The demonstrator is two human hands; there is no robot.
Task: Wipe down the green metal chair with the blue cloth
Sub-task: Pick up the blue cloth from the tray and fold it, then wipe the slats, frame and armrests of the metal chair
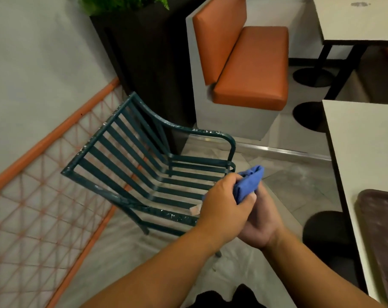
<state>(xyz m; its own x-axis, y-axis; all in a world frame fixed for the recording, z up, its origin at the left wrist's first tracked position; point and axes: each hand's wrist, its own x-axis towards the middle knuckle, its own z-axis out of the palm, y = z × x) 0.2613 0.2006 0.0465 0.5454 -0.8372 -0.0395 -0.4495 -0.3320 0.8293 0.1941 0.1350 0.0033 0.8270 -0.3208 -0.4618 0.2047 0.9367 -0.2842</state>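
The green metal chair [130, 161] stands on the tiled floor in front of me, its slatted back to the left and its seat toward me. Its paint is chipped along the rails. Both my hands hover over the seat's front right corner. My left hand [221, 210] lies on top, closed around the folded blue cloth [247, 183]. My right hand [261, 223] cups the cloth from underneath, partly hidden by the left. One end of the cloth sticks out beyond my fingers. The cloth does not touch the chair.
An orange net fence [44, 196] runs along the left behind the chair. A dark planter [148, 63] and an orange bench [250, 70] stand beyond it. A pale table [366, 152] with a brown tray [381, 230] is at the right.
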